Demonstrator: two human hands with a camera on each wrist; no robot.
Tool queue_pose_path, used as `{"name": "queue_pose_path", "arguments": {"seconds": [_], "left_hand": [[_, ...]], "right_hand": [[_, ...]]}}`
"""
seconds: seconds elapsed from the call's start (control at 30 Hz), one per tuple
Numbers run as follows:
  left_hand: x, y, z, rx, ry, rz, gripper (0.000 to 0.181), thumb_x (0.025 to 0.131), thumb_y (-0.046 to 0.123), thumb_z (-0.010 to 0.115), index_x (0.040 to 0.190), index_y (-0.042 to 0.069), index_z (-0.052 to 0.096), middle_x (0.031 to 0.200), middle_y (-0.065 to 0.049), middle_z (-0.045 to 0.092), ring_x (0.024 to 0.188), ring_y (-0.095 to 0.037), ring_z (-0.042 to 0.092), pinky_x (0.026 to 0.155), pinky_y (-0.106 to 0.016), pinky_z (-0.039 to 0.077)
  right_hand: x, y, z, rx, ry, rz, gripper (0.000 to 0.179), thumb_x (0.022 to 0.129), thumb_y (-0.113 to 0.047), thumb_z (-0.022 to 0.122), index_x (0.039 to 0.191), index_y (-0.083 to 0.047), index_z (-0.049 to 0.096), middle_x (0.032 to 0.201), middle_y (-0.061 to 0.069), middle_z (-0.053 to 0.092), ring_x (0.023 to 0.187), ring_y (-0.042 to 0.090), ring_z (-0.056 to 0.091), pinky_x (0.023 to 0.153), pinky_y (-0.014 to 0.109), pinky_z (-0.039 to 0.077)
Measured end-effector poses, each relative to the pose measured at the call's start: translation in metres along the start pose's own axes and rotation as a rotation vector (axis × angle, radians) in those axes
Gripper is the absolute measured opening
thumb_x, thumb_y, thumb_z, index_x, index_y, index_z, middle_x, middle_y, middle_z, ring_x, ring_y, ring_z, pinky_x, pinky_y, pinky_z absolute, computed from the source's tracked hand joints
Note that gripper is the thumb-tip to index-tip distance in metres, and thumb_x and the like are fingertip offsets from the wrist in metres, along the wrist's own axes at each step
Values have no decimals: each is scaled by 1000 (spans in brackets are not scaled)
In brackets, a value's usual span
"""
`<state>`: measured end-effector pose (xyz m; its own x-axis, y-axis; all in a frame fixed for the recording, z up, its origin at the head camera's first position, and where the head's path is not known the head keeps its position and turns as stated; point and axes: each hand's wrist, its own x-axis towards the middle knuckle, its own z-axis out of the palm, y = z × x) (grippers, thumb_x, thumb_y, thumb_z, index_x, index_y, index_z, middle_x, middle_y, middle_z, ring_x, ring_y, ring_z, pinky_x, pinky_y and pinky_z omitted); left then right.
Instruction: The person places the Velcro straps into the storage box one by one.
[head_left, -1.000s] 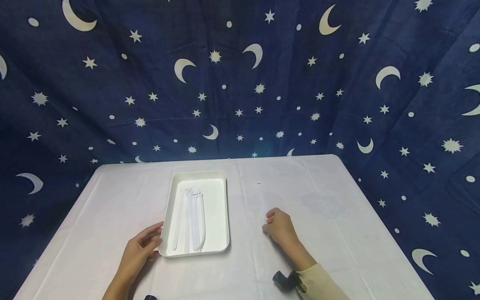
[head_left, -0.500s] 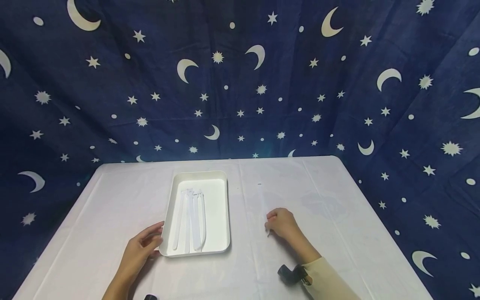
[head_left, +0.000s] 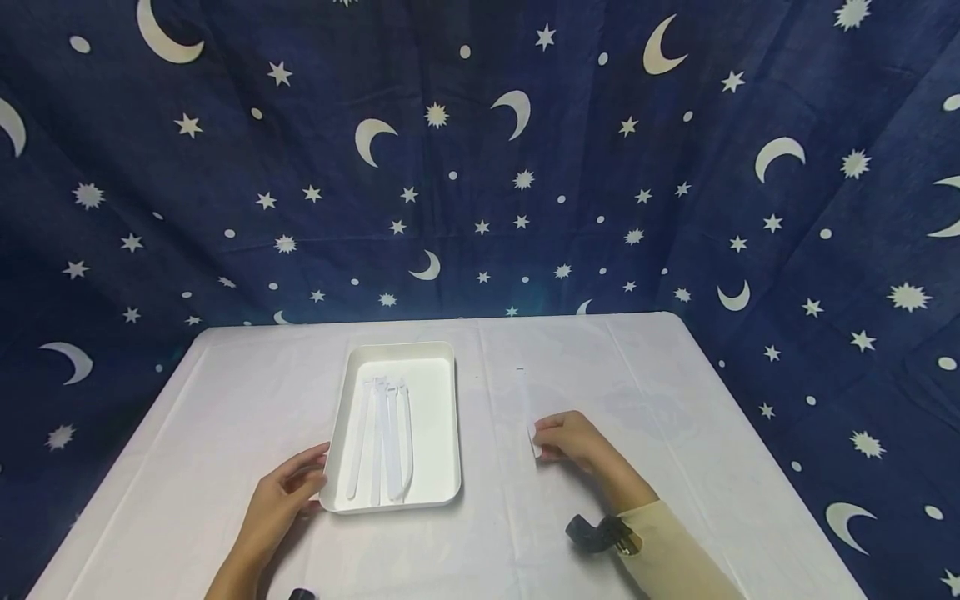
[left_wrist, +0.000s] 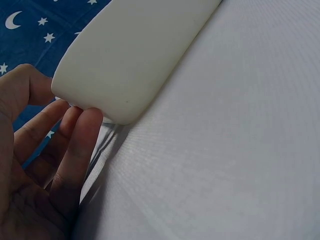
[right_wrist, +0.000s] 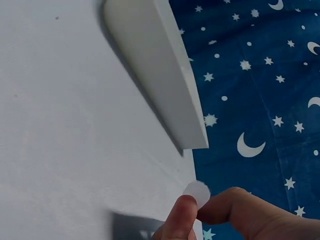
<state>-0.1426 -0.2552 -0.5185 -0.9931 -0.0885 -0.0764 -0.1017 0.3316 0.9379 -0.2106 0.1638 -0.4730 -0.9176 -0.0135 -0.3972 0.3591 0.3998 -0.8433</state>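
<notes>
A shallow white rectangular tray (head_left: 437,467) stands left of the table's middle. Several slim white plastic sticks (head_left: 386,442) with rounded lower ends lie in it lengthwise, the details of their far ends too small to tell. My left hand (head_left: 277,500) is at the tray's near left corner, its fingertips resting against the outer wall, as the left wrist view also shows. To the right of the tray, my right hand (head_left: 573,442) pinches a flat white piece with a rounded end (right_wrist: 198,192) between thumb and finger. I cannot tell its full length against the white cloth.
White cloth covers the table (head_left: 660,467). A short dark mark (head_left: 520,368) shows on it beyond the right hand. Behind and beside the table hangs a dark blue curtain (head_left: 480,167) with moons and stars. A black wrist device (head_left: 596,533) sits at the right sleeve.
My right hand has shifted slightly right, and a white end now shows between its fingers. The left hand and the tray have stayed in place.
</notes>
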Motion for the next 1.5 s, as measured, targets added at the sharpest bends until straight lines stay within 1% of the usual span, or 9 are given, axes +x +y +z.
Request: {"name": "queue_pose_path", "arguments": {"seconds": [0.2, 0.4, 0.63, 0.77, 0.93, 1.17, 1.37, 1.5], "left_hand": [[0, 0, 1, 23, 10, -6, 49, 92, 17, 67, 138, 6, 54, 127, -21, 59, 90, 2, 64, 68, -29, 61], [0, -1, 1, 16, 3, -10, 50, 93, 19, 67, 139, 6, 53, 128, -21, 59, 91, 3, 64, 68, -29, 61], [-1, -2, 0, 3, 0, 3, 49, 93, 16, 67, 138, 5, 53, 128, -21, 59, 91, 2, 65, 68, -30, 62], [-2, -2, 0, -2, -2, 10, 49, 93, 16, 67, 138, 4, 53, 128, -22, 59, 91, 1, 65, 67, -31, 61], [-2, -2, 0, -9, -5, 13, 49, 93, 15, 67, 138, 4, 53, 127, -22, 59, 91, -1, 66, 68, -31, 61], [-1, -1, 0, -3, -6, 9, 49, 93, 16, 66, 139, 4, 52, 129, -23, 58, 90, 1, 65, 68, -30, 62], [-1, -2, 0, -5, 0, 8, 49, 93, 16, 67, 139, 4, 53, 128, -22, 59, 90, 0, 66, 68, -30, 62], [0, -2, 0, -2, 4, 11, 49, 93, 16, 67, 138, 4, 53, 127, -21, 59, 90, 1, 66, 67, -31, 62]], "right_hand": [[-1, -7, -5, 33, -23, -14, 37, 82, 0, 66, 115, 16, 61, 89, 15, 65, 65, 15, 63, 67, 29, 60], [-1, -11, -9, 79, -42, 3, 39, 83, 1, 65, 118, 16, 59, 95, 15, 63, 69, 15, 63, 71, 27, 61], [-3, -16, -13, 109, -58, -5, 42, 83, 2, 65, 121, 18, 56, 92, 14, 62, 69, 15, 63, 69, 25, 60], [-5, -20, -13, 111, -53, -13, 43, 83, 0, 65, 122, 17, 56, 92, 14, 62, 70, 16, 62, 71, 27, 60], [-7, -26, -12, 103, -54, -39, 41, 84, -1, 65, 121, 16, 57, 93, 15, 63, 73, 17, 63, 74, 30, 61], [-11, -34, -13, 150, -106, -80, 44, 84, -1, 64, 122, 19, 54, 96, 13, 61, 70, 13, 61, 69, 23, 59], [-12, -39, -12, 200, -155, -124, 50, 83, -2, 63, 125, 22, 50, 90, 8, 59, 67, 8, 59, 68, 21, 59], [-12, -42, -8, 219, -183, -152, 51, 83, -2, 61, 125, 23, 47, 84, 5, 58, 66, 7, 58, 66, 20, 57]]}}
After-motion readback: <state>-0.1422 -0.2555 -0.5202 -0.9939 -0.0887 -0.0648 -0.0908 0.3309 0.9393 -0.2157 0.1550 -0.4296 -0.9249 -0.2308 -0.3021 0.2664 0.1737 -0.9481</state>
